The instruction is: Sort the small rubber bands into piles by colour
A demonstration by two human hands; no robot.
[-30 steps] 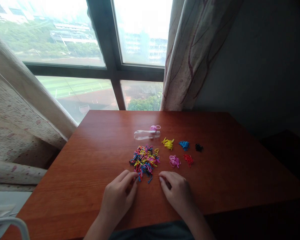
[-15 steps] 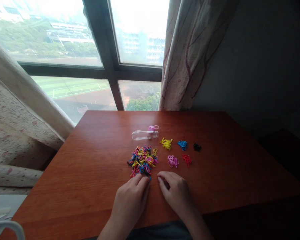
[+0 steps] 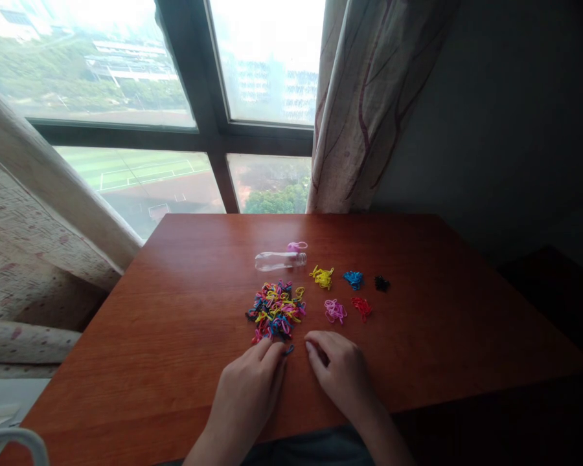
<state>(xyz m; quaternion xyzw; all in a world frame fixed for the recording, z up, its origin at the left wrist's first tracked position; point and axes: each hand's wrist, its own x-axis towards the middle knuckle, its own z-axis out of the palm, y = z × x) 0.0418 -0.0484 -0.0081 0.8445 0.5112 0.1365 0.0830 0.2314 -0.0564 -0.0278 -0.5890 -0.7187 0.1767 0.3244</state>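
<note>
A mixed pile of coloured rubber bands (image 3: 276, 309) lies on the table in front of my hands. My left hand (image 3: 250, 382) is closed at the pile's near edge. A blue rubber band (image 3: 289, 349) pokes out at its thumb and fingertips. To the right, my right hand (image 3: 340, 366) rests with fingers curled and thumb close to the index finger; whatever they may hold is hidden. Beyond it are small single-colour heaps: pink bands (image 3: 335, 310), red bands (image 3: 362, 309), yellow bands (image 3: 322, 277), blue bands (image 3: 354, 279) and black bands (image 3: 381, 283).
A clear plastic bottle (image 3: 279, 261) lies on its side behind the pile, with a pink looped cap (image 3: 297, 246) beside its neck. The wooden table (image 3: 175, 310) reaches to the window. Curtains (image 3: 359, 110) hang on both sides. A white tube (image 3: 17, 440) curves at the lower left.
My left hand has drawn slightly back from the pile, and more of the blue rubber band shows at its fingertips. The right hand has hardly moved. The view shifts a little.
</note>
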